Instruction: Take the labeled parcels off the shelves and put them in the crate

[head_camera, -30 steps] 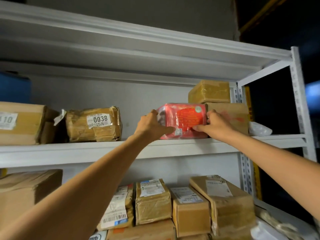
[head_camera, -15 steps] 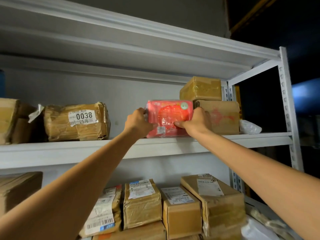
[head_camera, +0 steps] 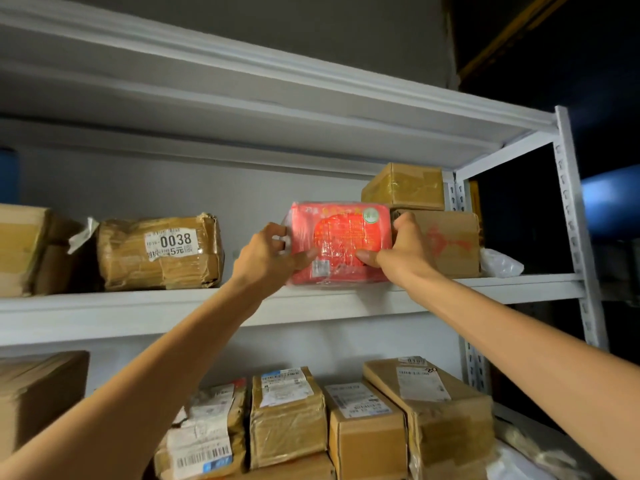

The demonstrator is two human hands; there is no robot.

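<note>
We've got both arms reaching up and forward, elbows nearly straight. Our left hand (head_camera: 266, 252) and right hand (head_camera: 403, 251) grip the red parcel (head_camera: 341, 237) from either side, thumbs on its front, fingers curled round the edges.

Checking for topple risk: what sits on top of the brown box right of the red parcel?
A smaller taped box sits on the brown box, toward its left side. Anything behind them is hidden.
</note>
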